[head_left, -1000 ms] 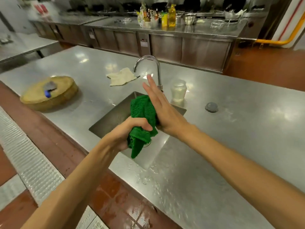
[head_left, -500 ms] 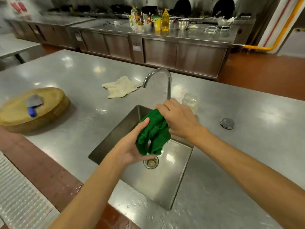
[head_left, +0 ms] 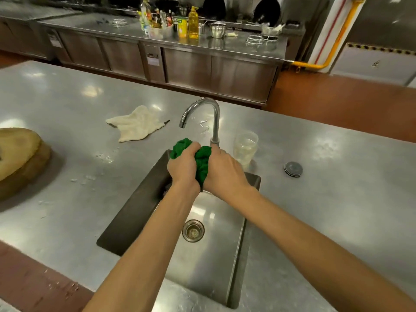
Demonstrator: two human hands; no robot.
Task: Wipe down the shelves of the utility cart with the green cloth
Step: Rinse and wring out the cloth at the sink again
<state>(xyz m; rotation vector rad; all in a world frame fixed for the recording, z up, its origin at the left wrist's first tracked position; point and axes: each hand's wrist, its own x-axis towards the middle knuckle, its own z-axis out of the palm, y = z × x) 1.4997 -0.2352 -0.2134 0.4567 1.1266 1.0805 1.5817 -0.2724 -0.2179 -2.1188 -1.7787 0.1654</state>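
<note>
The green cloth (head_left: 201, 163) is bunched up between both hands, held over the far end of the steel sink (head_left: 139, 206), just below the tap's spout. My left hand (head_left: 184, 168) grips its left part, with cloth sticking out above the fingers. My right hand (head_left: 224, 171) grips the right part, knuckles up. Much of the cloth is hidden inside the two fists. No utility cart is in view.
A curved tap (head_left: 203, 115) rises behind the hands, a clear jar (head_left: 245, 147) beside it and a round grey plug (head_left: 293, 169) further right. A cream rag (head_left: 136, 123) lies on the counter at left, a round wooden block (head_left: 19, 154) at far left. The drain (head_left: 193, 230) is below my arms.
Both hands have closed round the green cloth and drawn together at the far end of the sink; a second ago the right hand lay flat against it. The view has tilted down.
</note>
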